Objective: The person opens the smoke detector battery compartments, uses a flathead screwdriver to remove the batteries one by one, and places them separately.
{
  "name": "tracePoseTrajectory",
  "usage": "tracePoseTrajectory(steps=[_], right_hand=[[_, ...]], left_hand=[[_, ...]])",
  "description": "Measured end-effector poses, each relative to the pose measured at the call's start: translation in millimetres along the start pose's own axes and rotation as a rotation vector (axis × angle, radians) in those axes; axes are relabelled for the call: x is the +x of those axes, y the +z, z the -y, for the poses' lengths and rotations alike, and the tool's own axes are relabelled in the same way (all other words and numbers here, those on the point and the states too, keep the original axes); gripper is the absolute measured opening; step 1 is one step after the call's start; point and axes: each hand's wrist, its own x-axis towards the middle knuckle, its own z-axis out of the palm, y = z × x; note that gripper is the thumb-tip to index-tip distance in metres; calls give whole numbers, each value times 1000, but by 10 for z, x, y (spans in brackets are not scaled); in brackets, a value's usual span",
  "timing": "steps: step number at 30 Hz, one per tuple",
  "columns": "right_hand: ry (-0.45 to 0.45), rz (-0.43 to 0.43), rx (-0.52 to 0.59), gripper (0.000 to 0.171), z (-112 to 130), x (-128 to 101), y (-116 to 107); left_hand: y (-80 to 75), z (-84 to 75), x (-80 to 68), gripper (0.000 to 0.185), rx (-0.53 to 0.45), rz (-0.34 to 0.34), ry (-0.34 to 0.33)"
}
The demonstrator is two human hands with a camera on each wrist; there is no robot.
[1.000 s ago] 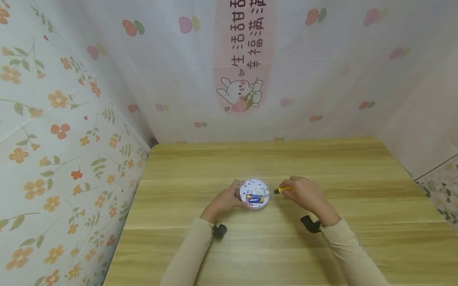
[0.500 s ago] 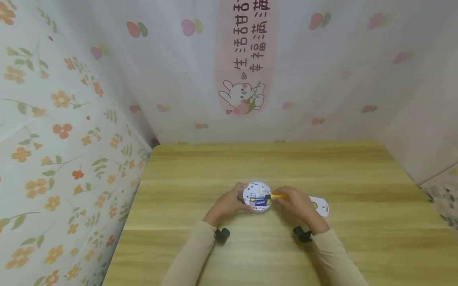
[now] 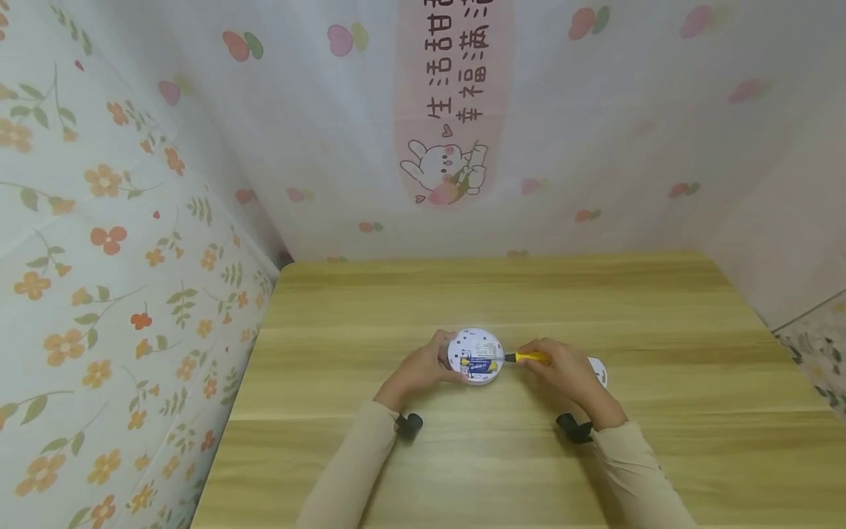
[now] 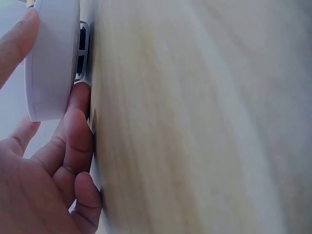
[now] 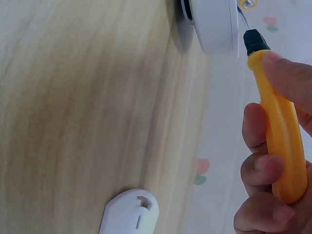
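Observation:
A round white smoke alarm is held with its back side facing up, and blue-and-yellow batteries show in it. My left hand grips its left edge, thumb on the near side and fingers on the far side. In the left wrist view, the alarm's side wall stands between thumb and fingers, close over the table. My right hand holds a screwdriver by its yellow handle, thumb along the top and fingers curled below. Its thin metal shaft reaches over the alarm beside the batteries; the rim hides its tip in the right wrist view.
A flat white plate with slots lies on the wooden table, partly behind my right hand. Patterned curtains hang behind the table and to its left. Black wrist cameras sit at both wrists.
The screwdriver went left, deeper over the alarm, then drew back right a little, uncovering the batteries more. The left hand keeps its grip on the alarm.

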Motion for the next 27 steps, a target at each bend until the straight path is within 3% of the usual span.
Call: tracePoseTrajectory(steps=[11, 17, 27], right_hand=[[1, 58, -61, 16, 15, -56, -121], [-35, 50, -128, 17, 58, -43, -194], [-33, 55, -202, 19, 146, 0, -314]], left_hand=[[43, 30, -35, 89, -23, 1, -23], [37, 31, -35, 89, -44, 12, -18], [6, -9, -18, 91, -1, -5, -3]])
